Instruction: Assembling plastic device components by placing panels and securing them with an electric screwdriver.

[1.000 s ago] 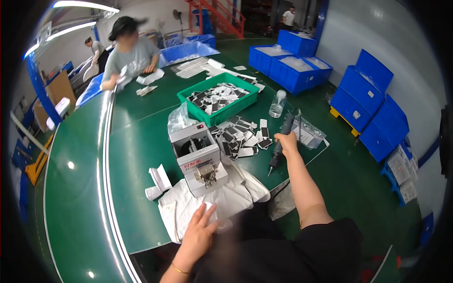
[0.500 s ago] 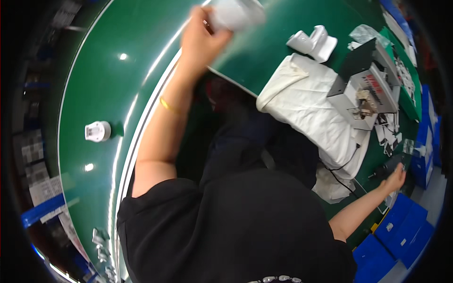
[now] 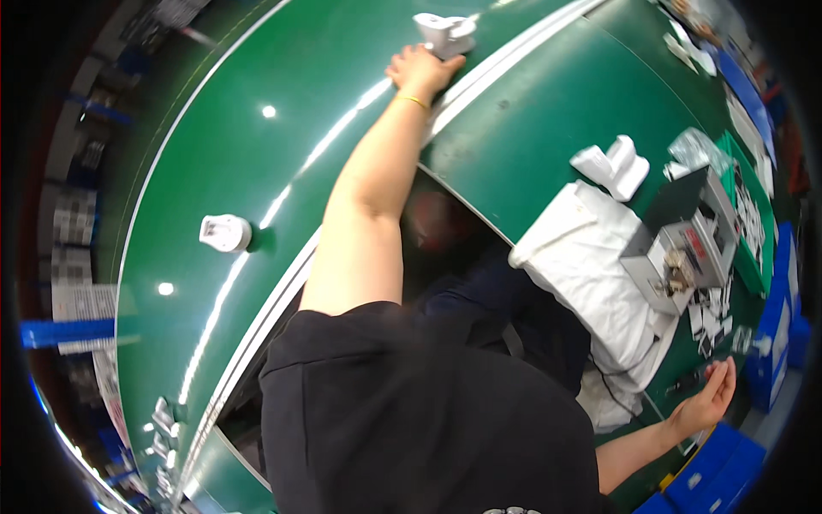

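Note:
My left hand [image 3: 421, 70] is stretched far out onto the green conveyor belt [image 3: 257, 128]. Its fingertips are against a white plastic part [image 3: 445, 31] lying on the belt; whether they still grip it is unclear. My right hand [image 3: 711, 398] hovers with fingers apart over the green table's edge, next to a dark slim tool [image 3: 685, 382] lying there. My black-sleeved torso fills the lower middle of the view.
Another white part [image 3: 225, 232] lies on the belt to the left. On the table are two white parts [image 3: 612, 164], a white cloth [image 3: 591, 274], a grey metal machine [image 3: 685, 244] and a green tray [image 3: 755, 248]. Blue crates [image 3: 719, 467] stand below.
My left arm has reached further across the belt and brought the white part down onto it. My right hand has spread its fingers beside the tool. The view has swung left.

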Motion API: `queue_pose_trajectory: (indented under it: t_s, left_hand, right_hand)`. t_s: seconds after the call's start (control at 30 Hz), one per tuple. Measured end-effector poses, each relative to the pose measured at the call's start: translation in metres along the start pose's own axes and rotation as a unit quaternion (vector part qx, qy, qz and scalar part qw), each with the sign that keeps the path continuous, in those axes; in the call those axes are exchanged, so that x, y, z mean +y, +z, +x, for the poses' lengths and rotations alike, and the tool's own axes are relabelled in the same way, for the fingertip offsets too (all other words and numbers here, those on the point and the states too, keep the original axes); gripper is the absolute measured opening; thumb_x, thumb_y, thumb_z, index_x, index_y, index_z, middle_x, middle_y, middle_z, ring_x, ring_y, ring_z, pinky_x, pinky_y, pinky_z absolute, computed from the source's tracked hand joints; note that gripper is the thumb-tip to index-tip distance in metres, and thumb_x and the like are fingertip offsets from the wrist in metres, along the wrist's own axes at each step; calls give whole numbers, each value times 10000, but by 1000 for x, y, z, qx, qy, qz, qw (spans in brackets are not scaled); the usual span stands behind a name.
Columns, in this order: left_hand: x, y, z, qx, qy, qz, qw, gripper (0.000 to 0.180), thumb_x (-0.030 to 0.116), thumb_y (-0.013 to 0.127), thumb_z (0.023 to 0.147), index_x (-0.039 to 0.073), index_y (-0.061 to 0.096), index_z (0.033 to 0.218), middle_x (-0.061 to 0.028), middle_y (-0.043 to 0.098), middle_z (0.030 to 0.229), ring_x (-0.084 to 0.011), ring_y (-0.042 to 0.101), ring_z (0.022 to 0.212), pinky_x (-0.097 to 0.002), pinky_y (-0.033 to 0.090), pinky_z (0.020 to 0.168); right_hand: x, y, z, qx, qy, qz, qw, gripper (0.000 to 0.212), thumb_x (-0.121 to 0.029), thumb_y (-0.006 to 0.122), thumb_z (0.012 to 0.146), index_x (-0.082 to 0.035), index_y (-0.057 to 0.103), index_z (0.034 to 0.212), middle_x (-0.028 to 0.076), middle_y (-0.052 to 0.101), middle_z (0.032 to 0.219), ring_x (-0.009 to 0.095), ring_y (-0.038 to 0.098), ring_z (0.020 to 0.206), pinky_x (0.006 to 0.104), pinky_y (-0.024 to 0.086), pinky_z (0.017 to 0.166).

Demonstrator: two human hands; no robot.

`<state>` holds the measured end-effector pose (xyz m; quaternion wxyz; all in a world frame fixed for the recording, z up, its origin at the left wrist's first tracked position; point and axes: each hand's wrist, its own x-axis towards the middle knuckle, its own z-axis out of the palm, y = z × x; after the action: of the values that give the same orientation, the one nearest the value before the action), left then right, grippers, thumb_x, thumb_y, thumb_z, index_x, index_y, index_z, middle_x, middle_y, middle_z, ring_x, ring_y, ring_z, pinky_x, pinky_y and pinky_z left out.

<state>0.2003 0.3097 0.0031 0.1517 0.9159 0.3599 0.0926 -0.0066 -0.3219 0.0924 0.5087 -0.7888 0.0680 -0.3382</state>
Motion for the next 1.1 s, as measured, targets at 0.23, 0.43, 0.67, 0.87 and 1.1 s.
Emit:
queue_pose_trajectory:
  t_s: [0.23, 0.43, 0.67, 0.87, 1.1]
  left_hand:
    - [-140, -112, -90, 132, 170, 110, 970, 816, 567, 778, 759, 154, 533, 1419, -228, 455, 1490, -388, 400, 1399, -499, 352, 1142]
    - [-355, -174, -156, 77, -136, 167, 973, 648, 607, 688, 802, 174, 662, 1285, -163, 617, 1342, -335, 578, 1226, -449, 475, 1020]
    - [-234, -176, -160, -41, 12, -199, 979, 336, 211, 660, 885, -36, 729, 1102, -132, 736, 930, -187, 675, 820, -294, 524, 755]
    - [19, -93, -242, -274, 73, -652, 703, 335, 164, 550, 1007, -73, 658, 1217, -149, 677, 1182, -214, 642, 1062, -342, 507, 954]
    - [107, -55, -351, -470, 466, -453, 597, 843, 263, 814, 823, -7, 391, 1499, -208, 360, 1557, -315, 406, 1401, -404, 339, 1145]
  right_hand:
    - [-16, 44, -25, -180, -55, 46, 981, 221, -54, 575, 1003, 65, 631, 1181, 53, 632, 884, 96, 550, 796, 224, 448, 754]
    - [-21, 82, -42, -240, 15, 99, 966, 202, 23, 598, 962, 55, 649, 1155, 47, 664, 895, 95, 597, 781, 221, 482, 738]
    - [-68, 121, -72, -364, -66, 122, 921, 179, 53, 707, 838, 28, 702, 1016, 86, 700, 891, 132, 647, 791, 258, 507, 729]
    - [-94, 135, -98, -385, -158, 163, 895, 703, -192, 885, 752, -31, 543, 1344, 169, 582, 1290, 284, 608, 1140, 363, 511, 951]
    - [-63, 73, -83, -233, 141, 333, 903, 618, -113, 607, 924, -12, 344, 1475, 120, 543, 1303, 200, 560, 1187, 342, 483, 982]
